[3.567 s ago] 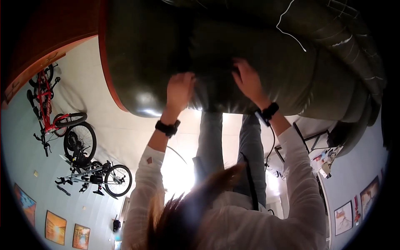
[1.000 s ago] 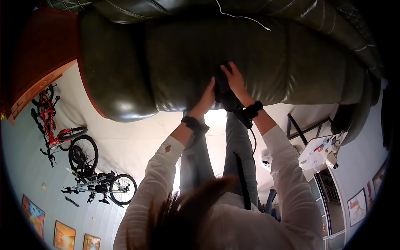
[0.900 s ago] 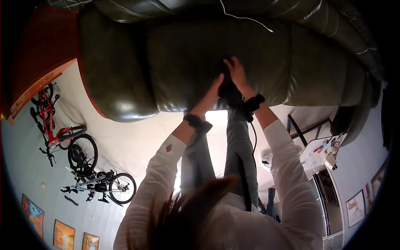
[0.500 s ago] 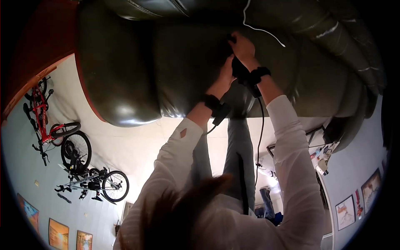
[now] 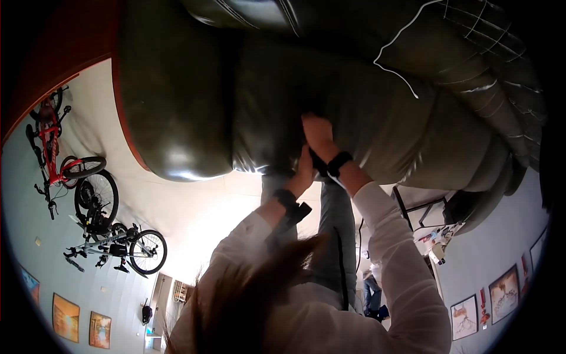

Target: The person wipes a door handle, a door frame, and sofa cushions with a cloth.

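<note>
Dark leather stretches across the sofa (image 5: 177, 106), whose seat fills the space in front of the person, its front edge just ahead of the legs. Closest to the camera is the person's hair (image 5: 253, 277), with white sleeves (image 5: 407, 248) reaching forward and jeans (image 5: 336, 218) below, up to the sofa's front edge. Black bands circle both wrists, and the one on the left wrist carries a small dark block.

Over the front edge of the seat, the left hand (image 5: 305, 169) and the right hand (image 5: 318, 134) are close together, the right one farther forward. A dark item (image 5: 319, 163) shows between the left hand's fingers and the right wrist; its shape is lost against the leather. The right hand's fingers are curled inward, but I cannot tell whether either hand's fingers are clamped on anything.

Farther back on the seat, toward the backrest, lies a loose white cord (image 5: 382, 59). A reddish-brown wooden surface (image 5: 65, 53) borders the sofa's left end.

Beyond, on the pale floor (image 5: 153, 194), stand a red bicycle (image 5: 53, 141) and a silver one (image 5: 103, 245). A white desk (image 5: 427, 233) with small clutter is off to the right. Framed pictures (image 5: 66, 317) hang on the far walls.
</note>
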Demonstrator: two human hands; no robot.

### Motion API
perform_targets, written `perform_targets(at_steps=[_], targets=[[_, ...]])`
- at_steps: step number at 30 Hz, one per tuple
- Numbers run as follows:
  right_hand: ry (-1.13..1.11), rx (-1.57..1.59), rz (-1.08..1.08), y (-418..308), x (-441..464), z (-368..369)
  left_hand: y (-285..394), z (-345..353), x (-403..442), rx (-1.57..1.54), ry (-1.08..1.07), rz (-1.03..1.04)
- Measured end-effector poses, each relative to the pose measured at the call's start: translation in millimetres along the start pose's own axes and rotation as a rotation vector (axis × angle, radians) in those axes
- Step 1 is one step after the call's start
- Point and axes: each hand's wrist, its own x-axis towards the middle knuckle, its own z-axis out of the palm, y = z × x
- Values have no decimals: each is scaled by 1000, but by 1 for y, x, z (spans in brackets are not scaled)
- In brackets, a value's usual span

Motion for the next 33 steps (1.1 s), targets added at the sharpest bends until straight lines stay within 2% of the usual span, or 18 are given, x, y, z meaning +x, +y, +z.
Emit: perform_targets(at_steps=[2,4,6,8,11,13,15,16,18,19,23,28,30,32,33], targets=[[-46,12,13,-7,-8,-8,-1,4,-17,12,62,66],[-42,4,31,-6,-7,-20,6,8,-15,307,-69,236],[7,-35,46,13,12,-39,15,26,-9,386,-101,208],[212,-39,19,37,37,-60,54,87,-5,258,-33,0],[241,-63,111,57,61,-101,52,119,30,104,-279,131],[271,-28,138,77,63,-105,46,121,41,283,-252,56],[257,-18,105,94,50,-93,34,116,39,444,-239,98],[254,-14,88,97,43,-88,24,108,24,519,-240,181],[201,52,190,94,10,-73,2,91,-14,666,-245,355],[182,41,213,93,-5,-57,-6,81,-23,698,-238,371],[152,28,229,73,-39,-8,-19,41,-40,601,-201,187],[197,40,67,9,0,-6,9,-14,8,318,-139,52],[146,3,77,4,11,-16,27,-26,25,183,-160,30],[106,-10,85,10,12,-23,49,27,-16,716,-64,141],[130,26,135,21,7,-23,46,35,-15,780,-114,161]])
